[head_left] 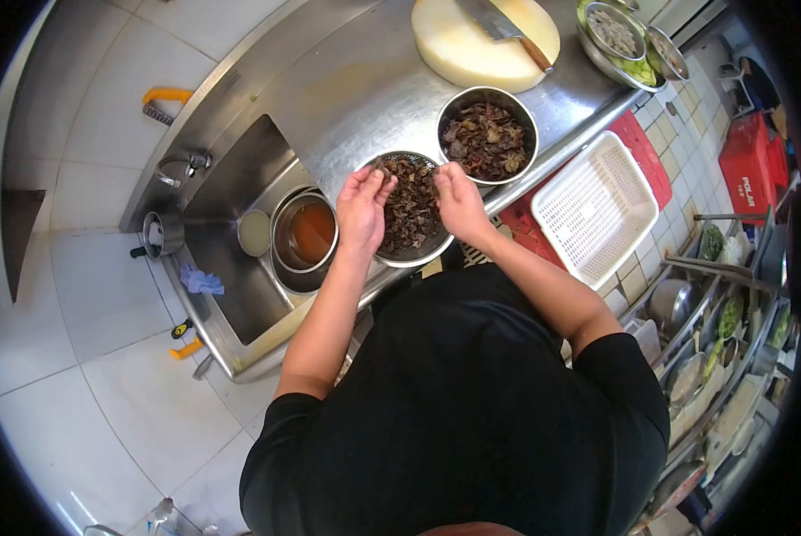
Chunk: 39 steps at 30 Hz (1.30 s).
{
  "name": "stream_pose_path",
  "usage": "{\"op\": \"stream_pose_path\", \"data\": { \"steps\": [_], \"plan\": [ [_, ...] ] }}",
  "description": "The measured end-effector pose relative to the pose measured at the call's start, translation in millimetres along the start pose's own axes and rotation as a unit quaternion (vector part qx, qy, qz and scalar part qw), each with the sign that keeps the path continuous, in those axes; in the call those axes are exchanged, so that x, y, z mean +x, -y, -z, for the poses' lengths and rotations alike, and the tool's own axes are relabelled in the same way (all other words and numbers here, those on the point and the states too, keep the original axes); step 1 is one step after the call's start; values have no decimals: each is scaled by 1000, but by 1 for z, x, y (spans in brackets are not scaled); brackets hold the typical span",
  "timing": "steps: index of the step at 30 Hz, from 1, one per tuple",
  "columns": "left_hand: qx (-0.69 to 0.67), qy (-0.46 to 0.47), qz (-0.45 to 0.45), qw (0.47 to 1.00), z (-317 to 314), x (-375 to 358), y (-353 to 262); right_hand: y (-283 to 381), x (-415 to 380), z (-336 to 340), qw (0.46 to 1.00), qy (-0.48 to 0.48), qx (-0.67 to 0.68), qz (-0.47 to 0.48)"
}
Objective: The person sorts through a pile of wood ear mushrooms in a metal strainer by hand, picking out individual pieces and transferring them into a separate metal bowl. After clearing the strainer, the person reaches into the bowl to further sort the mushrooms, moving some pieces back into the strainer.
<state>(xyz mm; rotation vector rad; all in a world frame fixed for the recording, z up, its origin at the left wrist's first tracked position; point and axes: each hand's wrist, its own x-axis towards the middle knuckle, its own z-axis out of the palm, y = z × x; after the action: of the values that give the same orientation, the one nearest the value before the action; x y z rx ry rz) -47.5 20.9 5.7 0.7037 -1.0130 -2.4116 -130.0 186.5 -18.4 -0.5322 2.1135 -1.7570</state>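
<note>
A colander [407,261] full of dark brown, crinkled pieces, which look like wood ear mushroom [408,210], stands at the counter's front edge. Over its left side my left hand [365,204] is closed, with a small dark piece showing at its pinched fingertips. My right hand [461,204] is closed too, fingertips pinched above the colander's right side; what they hold is too small to make out. Just beyond it, a steel bowl [442,163] contains larger dark pieces of similar look [485,138].
Left is a sink [231,295] with a pot [280,234] of brownish liquid. A cleaver [508,29] lies on the round chopping board [445,54] at the back. Below the counter's right side sits a white basket [597,210]; a loaded rack [713,313] stands farther right.
</note>
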Motion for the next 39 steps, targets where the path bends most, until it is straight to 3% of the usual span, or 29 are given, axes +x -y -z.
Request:
{"op": "stream_pose_path", "data": {
  "steps": [3, 4, 6, 8, 10, 13, 15, 16, 19, 22, 25, 27, 29, 30, 33, 36, 39],
  "plan": [
    [92, 31, -60, 993, -32, 17, -8, 22, -13, 1, 976, 113, -179, 58],
    [159, 81, -61, 982, -47, 20, -11, 13, -14, -4, 960, 169, -222, 36],
    [313, 186, -14, 931, -74, 24, -27, 4, -19, -10, 902, 246, -350, 48],
    [388, 156, -43, 908, -73, 36, -35, 10, -22, -9, 836, 307, -451, 52],
    [444, 111, -46, 888, -63, 40, -48, 1, -22, -8, 838, 283, -462, 61],
    [715, 173, -45, 676, 5, 58, -37, 3, -17, -5, 870, 216, -440, 49],
    [799, 158, -51, 578, 11, 36, -19, 7, -8, -9, 885, 180, -425, 70],
    [793, 139, -104, 585, 16, 27, -4, 9, -1, -12, 884, 170, -424, 95],
    [825, 125, -103, 541, 37, 36, 21, -4, 23, -23, 886, 166, -422, 97],
    [748, 87, -111, 649, 41, 30, 6, -2, 31, -27, 902, 185, -388, 51],
    [453, 46, 76, 887, 46, 27, -12, 12, 32, -21, 961, 210, -175, -52],
    [301, 57, 110, 945, 49, 22, -15, 2, 31, -27, 974, 203, -45, -85],
    [160, 62, 122, 978, 52, 18, -13, 3, 31, -32, 966, 207, 94, -126],
    [118, 77, 126, 982, 51, 16, -13, 8, 31, -34, 968, 198, 102, -114],
    [47, 74, 96, 992, 47, 7, -7, 31, 24, -27, 986, 150, 28, -73],
    [59, 55, 81, 993, 39, 2, -6, 55, 14, -20, 988, 84, -118, 47],
    [101, 86, 47, 990, 39, 2, -4, 62, 12, -15, 975, 93, -138, 146]
  ]
}}
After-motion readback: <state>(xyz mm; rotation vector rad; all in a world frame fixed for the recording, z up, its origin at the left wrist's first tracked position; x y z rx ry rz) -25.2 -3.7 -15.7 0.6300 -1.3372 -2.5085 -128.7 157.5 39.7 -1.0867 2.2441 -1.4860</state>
